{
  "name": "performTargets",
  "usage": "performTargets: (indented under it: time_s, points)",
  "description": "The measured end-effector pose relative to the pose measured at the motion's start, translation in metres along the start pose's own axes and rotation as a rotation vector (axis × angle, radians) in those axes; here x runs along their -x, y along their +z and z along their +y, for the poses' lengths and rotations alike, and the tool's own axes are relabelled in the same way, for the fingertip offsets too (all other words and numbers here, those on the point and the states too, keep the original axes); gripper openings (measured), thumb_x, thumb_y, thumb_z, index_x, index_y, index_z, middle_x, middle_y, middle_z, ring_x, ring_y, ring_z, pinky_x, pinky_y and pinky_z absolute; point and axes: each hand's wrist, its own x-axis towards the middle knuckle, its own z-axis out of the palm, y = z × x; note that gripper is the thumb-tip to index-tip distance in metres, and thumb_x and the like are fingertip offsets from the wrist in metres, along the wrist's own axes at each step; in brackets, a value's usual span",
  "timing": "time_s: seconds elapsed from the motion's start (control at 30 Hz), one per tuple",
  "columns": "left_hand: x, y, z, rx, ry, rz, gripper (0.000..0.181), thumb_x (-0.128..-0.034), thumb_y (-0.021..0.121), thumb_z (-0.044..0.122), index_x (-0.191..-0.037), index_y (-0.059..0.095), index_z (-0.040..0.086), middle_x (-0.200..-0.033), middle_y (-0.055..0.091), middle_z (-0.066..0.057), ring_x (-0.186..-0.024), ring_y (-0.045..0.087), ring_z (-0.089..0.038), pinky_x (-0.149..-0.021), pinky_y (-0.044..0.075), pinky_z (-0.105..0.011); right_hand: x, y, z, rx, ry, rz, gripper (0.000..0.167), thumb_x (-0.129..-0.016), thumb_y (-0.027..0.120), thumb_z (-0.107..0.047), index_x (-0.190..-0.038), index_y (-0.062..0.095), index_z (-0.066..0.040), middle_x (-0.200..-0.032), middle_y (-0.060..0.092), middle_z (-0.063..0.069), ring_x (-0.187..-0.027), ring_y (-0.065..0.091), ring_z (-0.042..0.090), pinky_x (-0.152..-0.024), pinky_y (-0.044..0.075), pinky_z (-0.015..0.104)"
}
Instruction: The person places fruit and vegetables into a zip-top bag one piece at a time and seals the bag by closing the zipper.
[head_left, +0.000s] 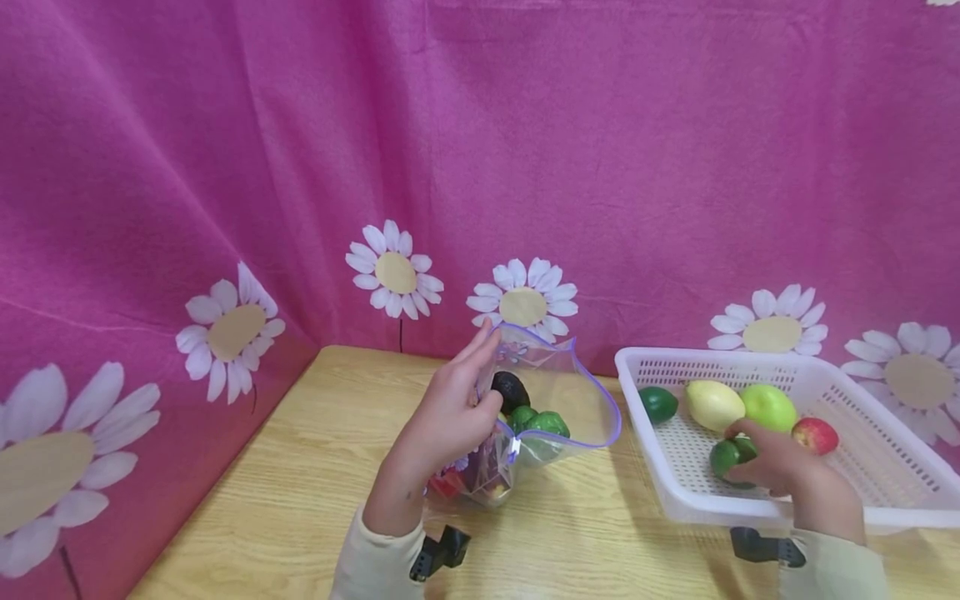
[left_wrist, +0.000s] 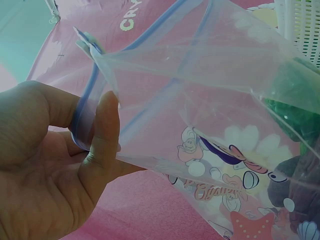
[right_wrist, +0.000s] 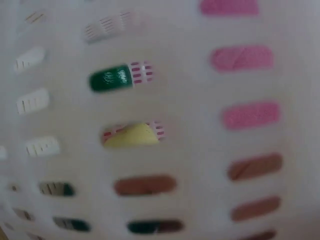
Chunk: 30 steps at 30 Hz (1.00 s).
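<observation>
My left hand (head_left: 450,412) pinches the rim of a clear zip bag (left_wrist: 165,105), holding its mouth open; thumb and fingers close on the blue-purple zip edge in the left wrist view. Through the plastic show a blackish, avocado-like fruit (head_left: 511,390) and lumpy green produce (head_left: 549,423). Inside the white plastic basket (head_left: 678,506), my right hand (head_left: 787,471) grips a dark green, lime-like fruit (head_left: 724,457), partly covered by the fingers. Around that hand lie a yellow lemon-like fruit (head_left: 715,405), a green apple (head_left: 767,407), a red apple-like fruit (head_left: 815,435) and another dark green fruit (head_left: 658,404).
The bag stands on a wooden table (head_left: 300,492), left of the basket. Behind the table hangs a pink cloth (head_left: 637,167) printed with white daisies. Basket wall (right_wrist: 195,150) fills the right wrist view, hiding the right hand there.
</observation>
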Motion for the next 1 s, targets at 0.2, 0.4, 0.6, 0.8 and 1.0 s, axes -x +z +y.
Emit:
performTargets:
  time_s: [0.2,0.4,0.6,0.8,1.0]
  points:
    - [0.0,0.0,0.0,0.008,-0.005,-0.004,0.069,-0.0919,0.051,-0.006,-0.158,0.032,0.003,-0.169,0.016,0.004,-0.042,0.026,-0.007,-0.044,0.034,-0.02,-0.001,0.002,0.0,0.028,-0.02,-0.016,0.048,-0.082,0.083,-0.022,-0.119,0.058,-0.001,-0.106,0.06,0.018,-0.09,0.056,0.03,-0.065,0.049,0.039]
    - [-0.001,0.0,-0.001,0.005,0.002,-0.006,0.069,-0.0911,0.05,-0.006,-0.157,0.032,0.001,-0.169,0.016,0.003,-0.043,0.024,-0.006,-0.044,0.032,-0.02,-0.004,0.003,0.0,0.065,-0.033,-0.014,0.048,-0.083,0.082,-0.028,-0.117,0.062,0.0,-0.105,0.064,0.018,-0.087,0.056,0.027,-0.065,0.049,0.037]
    - [0.0,0.0,0.0,0.0,0.003,-0.006,0.07,-0.091,0.05,-0.007,-0.158,0.032,0.001,-0.169,0.015,0.003,-0.042,0.024,-0.006,-0.044,0.032,-0.02,-0.006,0.004,0.0,0.204,-0.111,0.006,0.044,-0.083,0.082,-0.034,-0.109,0.067,-0.001,-0.094,0.066,0.008,-0.084,0.055,0.024,-0.072,0.046,0.038]
    - [0.0,-0.001,0.001,0.0,0.002,-0.011,0.07,-0.0915,0.05,-0.006,-0.158,0.031,0.003,-0.169,0.016,0.003,-0.042,0.025,-0.007,-0.044,0.032,-0.02,-0.002,-0.001,-0.004,0.172,-0.122,0.037,0.05,-0.083,0.082,-0.035,-0.114,0.064,0.0,-0.095,0.066,0.007,-0.088,0.058,0.026,-0.075,0.05,0.042]
    - [0.001,-0.002,0.001,0.0,0.002,-0.013,0.069,-0.0919,0.05,-0.007,-0.158,0.031,0.002,-0.169,0.015,0.004,-0.041,0.026,-0.007,-0.045,0.033,-0.02,0.006,-0.008,-0.011,0.178,-0.171,0.124,0.059,-0.082,0.082,-0.037,-0.122,0.06,0.001,-0.1,0.066,0.015,-0.09,0.06,0.03,-0.072,0.051,0.044]
